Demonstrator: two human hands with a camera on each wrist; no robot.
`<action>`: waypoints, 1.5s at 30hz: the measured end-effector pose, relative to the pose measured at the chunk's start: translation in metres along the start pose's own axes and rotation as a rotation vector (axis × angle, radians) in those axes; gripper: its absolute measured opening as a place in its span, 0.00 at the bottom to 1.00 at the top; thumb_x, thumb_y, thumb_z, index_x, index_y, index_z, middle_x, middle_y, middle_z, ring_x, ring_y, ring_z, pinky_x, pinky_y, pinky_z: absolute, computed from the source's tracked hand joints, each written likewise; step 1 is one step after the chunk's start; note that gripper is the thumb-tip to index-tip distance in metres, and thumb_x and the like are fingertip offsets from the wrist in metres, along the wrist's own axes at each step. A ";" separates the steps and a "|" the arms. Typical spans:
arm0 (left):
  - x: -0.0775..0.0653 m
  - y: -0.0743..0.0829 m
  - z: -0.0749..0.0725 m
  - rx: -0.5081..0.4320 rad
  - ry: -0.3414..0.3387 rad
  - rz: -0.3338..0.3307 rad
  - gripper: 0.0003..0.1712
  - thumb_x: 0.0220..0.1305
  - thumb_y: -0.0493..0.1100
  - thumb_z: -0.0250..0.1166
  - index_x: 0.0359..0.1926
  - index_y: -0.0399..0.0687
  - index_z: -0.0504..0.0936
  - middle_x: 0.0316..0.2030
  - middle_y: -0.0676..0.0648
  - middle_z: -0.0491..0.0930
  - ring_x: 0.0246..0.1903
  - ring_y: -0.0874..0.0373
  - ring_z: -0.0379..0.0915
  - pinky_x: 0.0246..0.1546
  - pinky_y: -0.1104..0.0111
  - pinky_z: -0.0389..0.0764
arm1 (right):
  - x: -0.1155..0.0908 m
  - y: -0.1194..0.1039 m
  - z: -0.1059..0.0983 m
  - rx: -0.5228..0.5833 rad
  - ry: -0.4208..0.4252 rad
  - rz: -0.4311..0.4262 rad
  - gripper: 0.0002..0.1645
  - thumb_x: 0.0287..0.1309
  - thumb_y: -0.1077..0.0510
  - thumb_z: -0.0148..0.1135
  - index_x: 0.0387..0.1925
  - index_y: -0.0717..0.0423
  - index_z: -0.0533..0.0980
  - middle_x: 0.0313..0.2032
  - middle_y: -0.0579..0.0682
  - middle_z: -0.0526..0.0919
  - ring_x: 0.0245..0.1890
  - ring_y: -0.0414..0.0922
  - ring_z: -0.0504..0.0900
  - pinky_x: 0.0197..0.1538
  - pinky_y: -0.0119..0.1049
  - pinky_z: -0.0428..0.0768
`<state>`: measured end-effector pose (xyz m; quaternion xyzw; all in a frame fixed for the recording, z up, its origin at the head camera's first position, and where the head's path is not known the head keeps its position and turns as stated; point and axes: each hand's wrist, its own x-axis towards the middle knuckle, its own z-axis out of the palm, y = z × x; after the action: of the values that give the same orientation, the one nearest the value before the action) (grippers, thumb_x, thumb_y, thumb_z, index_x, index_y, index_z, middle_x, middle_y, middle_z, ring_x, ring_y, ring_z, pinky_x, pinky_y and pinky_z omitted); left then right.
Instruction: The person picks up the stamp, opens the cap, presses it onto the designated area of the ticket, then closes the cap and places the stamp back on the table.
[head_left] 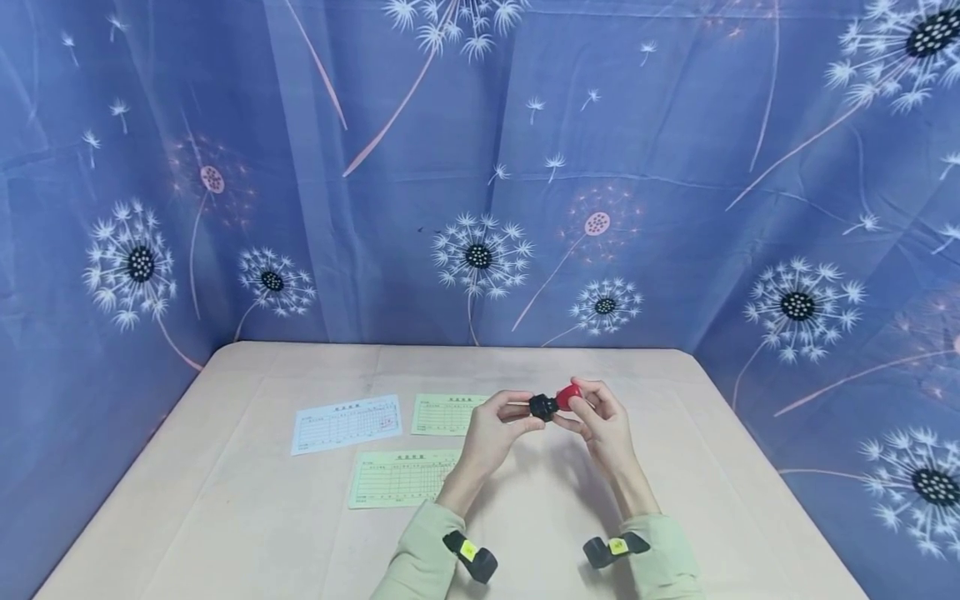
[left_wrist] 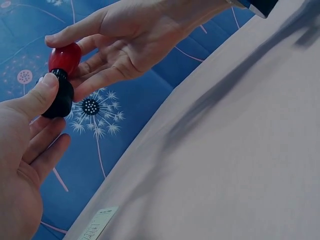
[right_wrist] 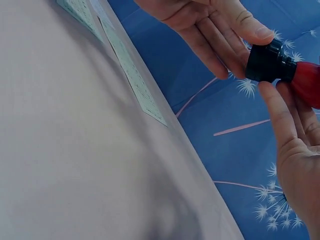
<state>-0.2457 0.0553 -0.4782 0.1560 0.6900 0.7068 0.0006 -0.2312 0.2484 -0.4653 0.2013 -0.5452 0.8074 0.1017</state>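
Above the table, both hands hold a hand stamp with a black body (head_left: 542,407) and a rounded red handle (head_left: 567,397). The left hand (head_left: 491,433) pinches the black end between thumb and fingers, as the left wrist view shows on the black body (left_wrist: 61,100). On the other side, the right hand (head_left: 606,429) grips the red handle, with its thumb over the handle's end. In the right wrist view the stamp (right_wrist: 265,61) lies sideways between the hands, clear of the table. Its printing face is not visible.
On the pale tabletop (head_left: 225,500), left of the hands, lie a blue printed slip (head_left: 337,427) with a red mark, a green slip (head_left: 442,414) and another green slip (head_left: 393,482), partly behind the left arm. Blue dandelion-patterned curtains (head_left: 405,250) enclose the table's back and sides.
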 end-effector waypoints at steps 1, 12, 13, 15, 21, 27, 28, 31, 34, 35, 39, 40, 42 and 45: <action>0.000 0.000 0.000 -0.003 -0.002 0.003 0.26 0.52 0.49 0.77 0.53 0.55 0.83 0.44 0.52 0.88 0.47 0.58 0.85 0.51 0.64 0.84 | 0.000 0.000 0.000 -0.001 0.004 0.002 0.16 0.69 0.69 0.54 0.55 0.60 0.75 0.44 0.50 0.84 0.42 0.43 0.86 0.45 0.44 0.87; 0.001 -0.001 0.000 -0.003 -0.030 -0.011 0.24 0.55 0.47 0.75 0.54 0.55 0.82 0.45 0.47 0.87 0.47 0.55 0.85 0.50 0.66 0.85 | 0.002 -0.003 -0.001 -0.057 0.019 0.034 0.19 0.69 0.69 0.54 0.58 0.74 0.66 0.45 0.50 0.82 0.42 0.43 0.86 0.47 0.45 0.86; 0.001 -0.001 0.000 0.008 -0.031 -0.013 0.24 0.55 0.46 0.75 0.54 0.54 0.82 0.45 0.48 0.87 0.46 0.56 0.85 0.50 0.67 0.85 | 0.002 -0.003 -0.001 -0.070 0.015 0.040 0.18 0.69 0.69 0.54 0.58 0.72 0.67 0.44 0.50 0.82 0.42 0.43 0.87 0.47 0.45 0.86; 0.001 0.000 -0.001 0.026 -0.038 -0.015 0.24 0.55 0.46 0.75 0.54 0.53 0.82 0.45 0.48 0.87 0.46 0.56 0.85 0.49 0.67 0.85 | 0.002 -0.004 -0.001 -0.095 0.011 0.046 0.16 0.69 0.69 0.54 0.57 0.67 0.70 0.44 0.49 0.81 0.42 0.43 0.87 0.47 0.44 0.86; 0.001 0.004 -0.007 0.110 -0.060 -0.011 0.26 0.55 0.48 0.76 0.55 0.50 0.82 0.45 0.48 0.87 0.48 0.52 0.84 0.50 0.64 0.85 | 0.003 -0.004 -0.002 -0.144 -0.003 0.055 0.15 0.68 0.69 0.55 0.55 0.61 0.73 0.44 0.48 0.82 0.43 0.41 0.86 0.47 0.44 0.86; 0.003 0.003 -0.011 0.161 -0.086 0.009 0.27 0.56 0.48 0.75 0.57 0.48 0.80 0.48 0.47 0.86 0.52 0.45 0.82 0.57 0.52 0.80 | 0.004 -0.005 0.000 -0.211 0.019 0.062 0.20 0.66 0.70 0.57 0.57 0.76 0.67 0.43 0.47 0.83 0.43 0.40 0.86 0.46 0.44 0.87; 0.003 0.003 -0.011 0.167 -0.090 0.013 0.27 0.57 0.48 0.75 0.57 0.49 0.80 0.48 0.46 0.86 0.53 0.44 0.82 0.58 0.51 0.80 | 0.004 -0.005 0.001 -0.217 0.019 0.061 0.22 0.66 0.70 0.58 0.57 0.79 0.65 0.43 0.47 0.82 0.43 0.40 0.86 0.46 0.43 0.87; 0.003 0.002 -0.012 0.212 -0.098 0.025 0.27 0.58 0.49 0.74 0.57 0.49 0.80 0.50 0.47 0.85 0.53 0.46 0.82 0.58 0.52 0.79 | 0.004 -0.006 0.001 -0.231 0.027 0.066 0.27 0.65 0.70 0.58 0.58 0.83 0.61 0.44 0.48 0.82 0.43 0.40 0.86 0.46 0.44 0.87; 0.003 0.001 -0.014 0.269 -0.113 0.033 0.26 0.60 0.50 0.72 0.58 0.49 0.79 0.53 0.49 0.83 0.53 0.50 0.81 0.58 0.55 0.80 | 0.003 -0.006 0.002 -0.256 0.042 0.079 0.25 0.64 0.69 0.60 0.58 0.80 0.64 0.43 0.48 0.82 0.42 0.40 0.86 0.45 0.44 0.87; 0.003 0.001 -0.014 0.289 -0.116 0.036 0.26 0.61 0.50 0.71 0.59 0.49 0.79 0.54 0.50 0.82 0.53 0.52 0.81 0.57 0.57 0.80 | 0.003 -0.007 0.002 -0.266 0.049 0.085 0.24 0.64 0.69 0.61 0.57 0.79 0.66 0.43 0.48 0.83 0.42 0.40 0.86 0.45 0.44 0.87; 0.003 0.001 -0.018 0.313 -0.112 0.058 0.25 0.64 0.48 0.69 0.60 0.47 0.78 0.55 0.49 0.81 0.54 0.54 0.80 0.59 0.59 0.79 | 0.003 -0.007 0.001 -0.308 0.066 0.102 0.20 0.63 0.69 0.62 0.56 0.70 0.72 0.40 0.50 0.83 0.40 0.40 0.87 0.45 0.44 0.87; 0.003 0.000 -0.020 0.315 -0.104 0.059 0.24 0.64 0.48 0.68 0.60 0.47 0.78 0.55 0.49 0.81 0.54 0.54 0.80 0.59 0.59 0.79 | 0.003 -0.008 0.001 -0.315 0.072 0.107 0.20 0.62 0.69 0.63 0.55 0.68 0.73 0.40 0.51 0.83 0.39 0.40 0.87 0.45 0.45 0.87; 0.004 -0.002 -0.022 0.319 -0.090 0.058 0.24 0.65 0.47 0.68 0.60 0.48 0.77 0.54 0.50 0.82 0.54 0.54 0.80 0.59 0.60 0.79 | 0.003 -0.008 0.000 -0.332 0.073 0.110 0.20 0.62 0.69 0.63 0.55 0.68 0.73 0.39 0.52 0.83 0.38 0.40 0.86 0.45 0.48 0.86; 0.005 -0.005 -0.024 0.333 -0.082 0.048 0.24 0.66 0.48 0.67 0.61 0.49 0.77 0.53 0.52 0.82 0.54 0.56 0.79 0.59 0.61 0.78 | 0.002 -0.008 -0.001 -0.354 0.072 0.120 0.21 0.61 0.68 0.64 0.55 0.70 0.73 0.38 0.50 0.83 0.37 0.40 0.86 0.45 0.49 0.86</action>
<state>-0.2570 0.0330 -0.4819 0.1990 0.7929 0.5757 -0.0140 -0.2301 0.2520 -0.4578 0.1186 -0.6856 0.7103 0.1066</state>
